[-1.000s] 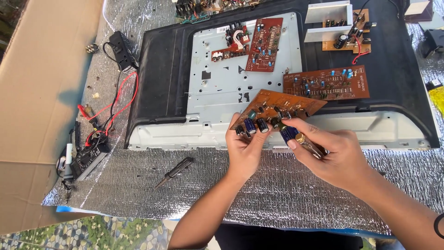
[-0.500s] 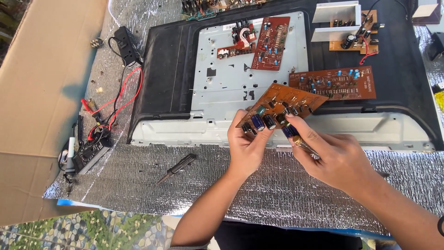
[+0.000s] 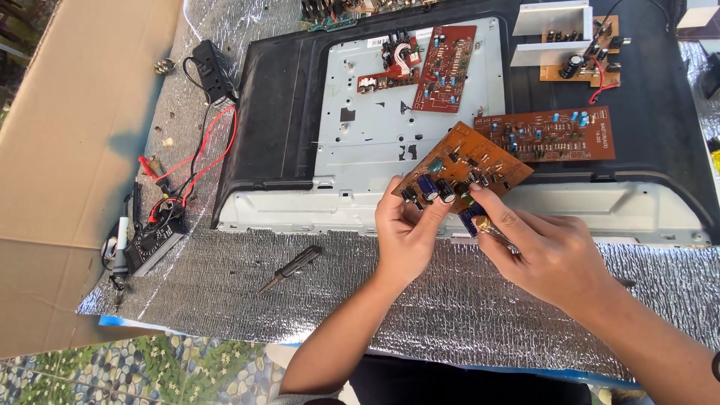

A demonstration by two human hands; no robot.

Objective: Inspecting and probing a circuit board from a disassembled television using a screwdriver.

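The left hand (image 3: pixel 405 236) pinches the near edge of a brown rectangular circuit board (image 3: pixel 463 166) studded with dark cylindrical capacitors, held tilted above the grey metal chassis (image 3: pixel 409 112). The right hand (image 3: pixel 551 259) grips a thin metal tool (image 3: pixel 495 234), mostly hidden by its fingers, at the board's near corner. A dark screwdriver (image 3: pixel 291 268) lies nearby on crinkled silver foil matting (image 3: pixel 225 277).

Board (image 3: pixel 469 161): matt orange-brown laminate, studded with glossy dark plastic-sleeved capacitors.
Tool (image 3: pixel 495 234) in right hand: shiny metal tip.
Mat (image 3: pixel 420 300): crinkled silver foil, quilted texture, reflective.
Panel (image 3: pixel 360 127): bare grey sheet metal, dull, punched with holes.
Casing (image 3: pixel 277 105): black plastic, smooth, slight sheen.
Second board (image 3: pixel 555 135): red-brown laminate, matt.
Heat sinks (image 3: pixel 551 19): pale brushed metal.
Cardboard (image 3: pixel 67 120): plain brown, matt.
Screwdriver (image 3: pixel 291 268): dark plastic handle, metal shaft.
Leads (image 3: pixel 217 150): red and black rubbery insulation.
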